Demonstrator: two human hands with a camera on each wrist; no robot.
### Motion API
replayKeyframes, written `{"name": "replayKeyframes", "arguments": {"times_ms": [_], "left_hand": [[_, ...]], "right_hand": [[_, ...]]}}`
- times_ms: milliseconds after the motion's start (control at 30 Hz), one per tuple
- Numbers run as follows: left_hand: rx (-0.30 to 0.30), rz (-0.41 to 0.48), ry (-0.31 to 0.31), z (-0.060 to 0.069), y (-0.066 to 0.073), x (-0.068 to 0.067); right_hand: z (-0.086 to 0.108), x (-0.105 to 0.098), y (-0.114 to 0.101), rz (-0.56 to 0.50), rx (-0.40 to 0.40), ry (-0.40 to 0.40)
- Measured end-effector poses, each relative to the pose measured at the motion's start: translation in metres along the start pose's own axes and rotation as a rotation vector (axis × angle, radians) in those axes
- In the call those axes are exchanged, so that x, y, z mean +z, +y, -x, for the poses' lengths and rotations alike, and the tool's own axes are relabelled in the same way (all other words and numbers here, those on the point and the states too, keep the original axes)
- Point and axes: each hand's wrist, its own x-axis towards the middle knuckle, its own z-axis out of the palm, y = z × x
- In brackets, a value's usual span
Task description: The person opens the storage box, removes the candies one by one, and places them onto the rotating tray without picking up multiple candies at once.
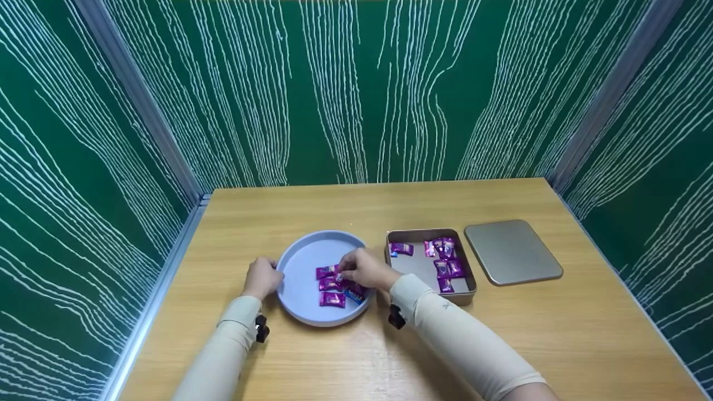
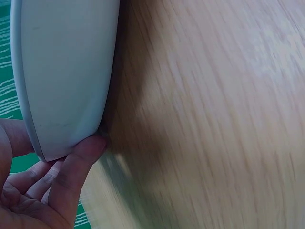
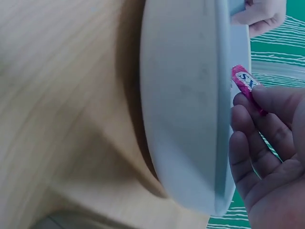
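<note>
A round pale-blue tray (image 1: 298, 267) stands on the table, several purple-wrapped candies (image 1: 332, 299) and a blue-wrapped piece (image 1: 354, 296) lying in its right half. At its left side my left hand (image 1: 262, 277) grips the rim; the left wrist view has fingers (image 2: 76, 167) against the outside and underside of the tray wall. Over the candies, my right hand (image 1: 365, 270) pinches a small pink-wrapped candy (image 3: 245, 83) between thumb and finger, just inside the rim in the right wrist view. The right hand partly covers the candies beneath it in the head view.
Right of the tray is a square metal tin (image 1: 415, 274) holding several purple-wrapped candies (image 1: 450, 268). Its flat lid (image 1: 515, 253) lies to the tin's right on the wooden table (image 1: 356, 362). Green walls with white streaks (image 1: 334, 94) enclose the back and sides.
</note>
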Motion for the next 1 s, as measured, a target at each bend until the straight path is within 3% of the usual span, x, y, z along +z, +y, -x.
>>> {"name": "replayKeyframes", "arguments": {"times_ms": [167, 533, 833, 1000], "left_hand": [[-0.017, 0.020, -0.018, 0.000, 0.000, 0.001], [-0.028, 0.037, -0.024, 0.000, 0.001, 0.001], [0.008, 0.029, 0.001, 0.002, 0.000, 0.000], [-0.002, 0.029, -0.002, 0.003, 0.001, -0.001]], "right_hand": [[-0.002, 0.007, 0.002, 0.057, -0.023, 0.012], [-0.001, 0.006, 0.006, 0.065, 0.008, 0.039], [0.006, -0.026, 0.013, 0.016, -0.005, 0.080], [0.012, -0.049, 0.020, -0.006, 0.041, 0.117]]}}
